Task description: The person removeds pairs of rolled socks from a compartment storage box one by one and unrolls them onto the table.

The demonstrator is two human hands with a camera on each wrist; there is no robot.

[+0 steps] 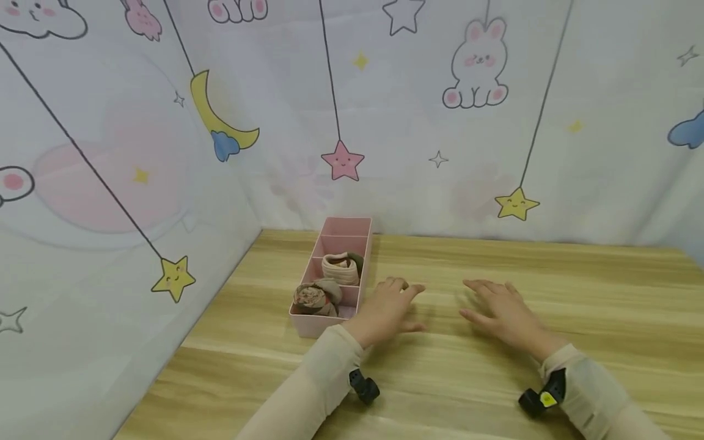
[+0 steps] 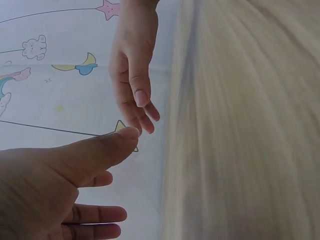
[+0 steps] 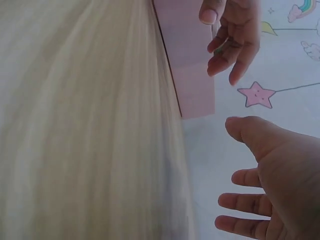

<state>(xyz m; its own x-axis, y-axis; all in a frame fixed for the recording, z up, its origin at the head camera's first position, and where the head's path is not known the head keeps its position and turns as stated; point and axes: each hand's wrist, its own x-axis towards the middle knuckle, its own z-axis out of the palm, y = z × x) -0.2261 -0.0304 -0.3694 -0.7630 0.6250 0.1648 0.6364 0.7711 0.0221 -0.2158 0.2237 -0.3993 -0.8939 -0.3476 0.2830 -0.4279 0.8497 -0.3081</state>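
Observation:
My left hand hovers flat over the wooden table, just right of a pink divided box. Its fingers are relaxed and hold nothing that I can make out; a small dark spot shows at its fingertips. My right hand lies open a little further right, fingers spread and pointing left. The box holds a rolled beige and olive sock in a middle compartment and a brownish roll in the nearest one. In the right wrist view the left hand hangs beside the pink box.
The box's two far compartments look empty. A curtain printed with stars, moons and rabbits closes off the back and left of the table. Bare wood stretches to the right and toward me. Small cameras sit on both wrists.

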